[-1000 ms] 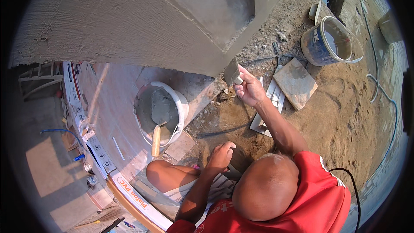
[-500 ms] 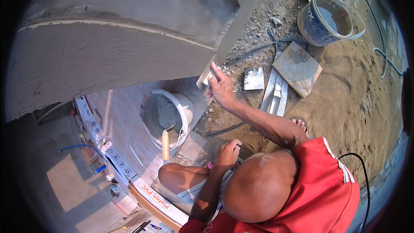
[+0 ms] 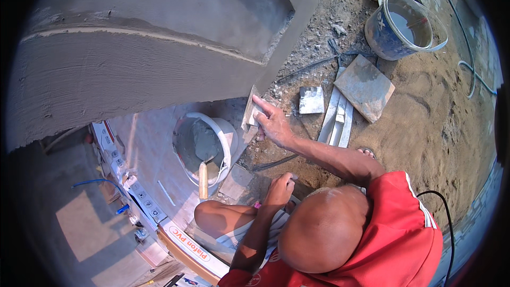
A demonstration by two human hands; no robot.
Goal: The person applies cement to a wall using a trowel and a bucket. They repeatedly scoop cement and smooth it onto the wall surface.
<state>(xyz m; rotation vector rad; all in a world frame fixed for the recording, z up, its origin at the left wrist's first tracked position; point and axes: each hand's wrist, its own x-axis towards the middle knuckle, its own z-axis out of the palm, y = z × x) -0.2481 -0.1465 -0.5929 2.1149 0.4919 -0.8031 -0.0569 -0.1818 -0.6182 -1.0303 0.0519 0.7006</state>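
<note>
Neither of my hands shows. A person in a red shirt [image 3: 396, 223] crouches below me, seen from above. Their right hand [image 3: 273, 125] holds a small metal trowel or float [image 3: 249, 109] against the bottom corner of the grey plastered wall [image 3: 117, 69]. Their left hand [image 3: 280, 188] is curled near their bent leg; I cannot make out what, if anything, is in it. To their left stands a white bucket [image 3: 226, 146] of grey mortar [image 3: 204, 138], with a wooden-handled tool [image 3: 203, 180] resting in it.
A bucket [image 3: 382, 37] of cloudy water stands at the upper right. Square tiles [image 3: 364, 87] and white strips [image 3: 329, 117] lie on sand and rubble [image 3: 419, 138]. Hoses [image 3: 470, 74] run along the right. Long cardboard packaging [image 3: 186, 242] borders a lower floor [image 3: 79, 218] at the left.
My view has shifted, showing more wall. The person's right hand has moved left to the corner, then slightly down with the tool. The left hand stays by the leg.
</note>
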